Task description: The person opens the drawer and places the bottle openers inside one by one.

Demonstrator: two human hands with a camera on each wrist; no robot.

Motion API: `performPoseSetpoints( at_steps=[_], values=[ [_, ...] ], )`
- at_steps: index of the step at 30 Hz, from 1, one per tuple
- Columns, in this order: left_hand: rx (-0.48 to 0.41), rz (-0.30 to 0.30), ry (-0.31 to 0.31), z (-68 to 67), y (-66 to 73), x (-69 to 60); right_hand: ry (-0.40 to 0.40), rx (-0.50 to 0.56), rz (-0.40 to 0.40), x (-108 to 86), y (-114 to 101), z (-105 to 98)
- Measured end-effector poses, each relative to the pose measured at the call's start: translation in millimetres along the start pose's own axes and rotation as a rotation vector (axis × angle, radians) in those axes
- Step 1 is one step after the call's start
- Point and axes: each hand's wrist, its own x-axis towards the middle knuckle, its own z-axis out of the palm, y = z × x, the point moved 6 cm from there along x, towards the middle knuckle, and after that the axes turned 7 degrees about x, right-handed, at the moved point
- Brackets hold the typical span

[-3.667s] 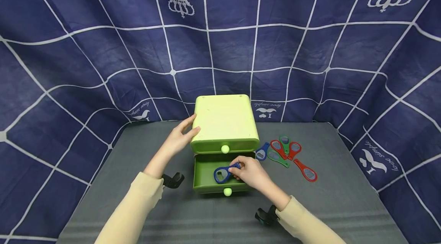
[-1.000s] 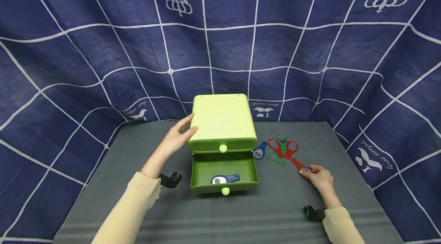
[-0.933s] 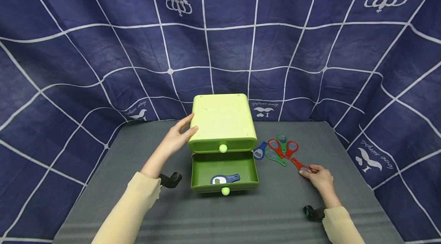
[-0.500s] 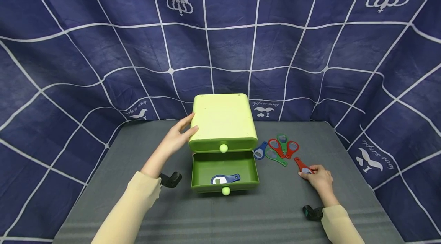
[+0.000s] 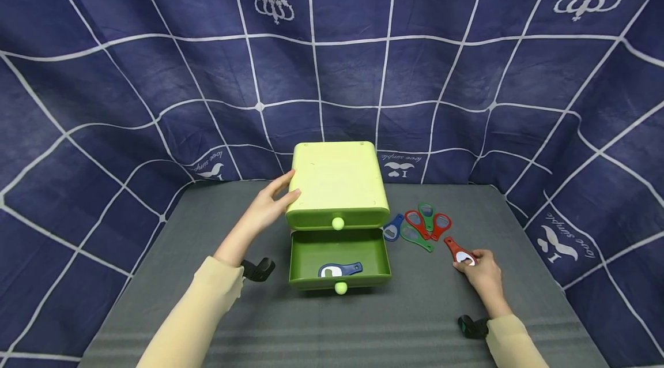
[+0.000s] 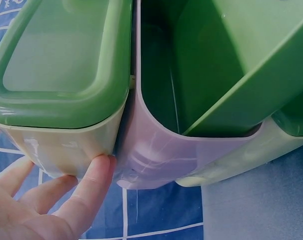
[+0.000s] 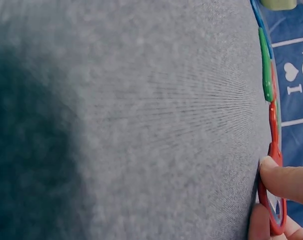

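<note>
A lime-green two-drawer box (image 5: 337, 175) stands mid-table, its lower drawer (image 5: 370, 284) pulled out with one blue bottle opener (image 5: 340, 269) lying inside. My left hand (image 5: 264, 206) rests against the box's left side. In the left wrist view its nearly straight fingers (image 6: 94, 182) touch the wall of the upper part. Off to the right, my right hand (image 5: 482, 277) pinches the round head of a red bottle opener (image 5: 458, 250) between thumb and fingers. The right wrist view shows this red opener (image 7: 274, 150) tipped on edge, low at the cloth.
Right of the box lies a cluster of openers: a blue one (image 5: 392, 228), green ones (image 5: 417, 237) and red ones (image 5: 441, 224). Grey cloth (image 5: 332, 333) covers the table. A blue checked curtain (image 5: 347, 68) closes off the back and sides.
My right hand left the blue opener in the drawer, moved right to the red one and gripped it. Its head has since tilted up slightly. My left hand stays at the box.
</note>
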Motion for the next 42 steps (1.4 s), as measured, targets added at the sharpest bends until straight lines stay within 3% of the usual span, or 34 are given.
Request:
performPoseSetpoints(
  at_steps=[8,12,20,23,27,29,36,42],
  values=[
    [-0.005,-0.003,0.002,-0.1,-2.1,0.4,-0.044,0.014,-0.032,0.3,0,-7],
    [-0.004,-0.007,0.0,0.3,-3.2,1.6,-0.084,0.072,0.0,-1.8,-1,-9],
    [-0.018,-0.006,0.0,1.2,-0.6,1.6,-0.183,0.488,0.107,-8.0,-16,-6],
    [-0.018,-0.003,0.0,1.4,0.2,1.2,-0.204,0.603,0.088,8.2,0,5],
    [-0.004,-0.003,0.001,1.5,1.3,0.1,-0.23,0.686,-0.002,33.2,22,21],
    [-0.004,-0.003,0.003,1.4,1.5,0.1,-0.253,0.693,-0.032,29.4,12,22],
    [-0.008,-0.005,0.014,0.2,-0.2,0.7,-0.401,0.65,-0.083,-35.2,-88,-4],
    [-0.007,-0.011,0.017,-0.4,-1.4,-0.4,-0.469,0.583,-0.136,-60.6,-121,-2]
  ],
)
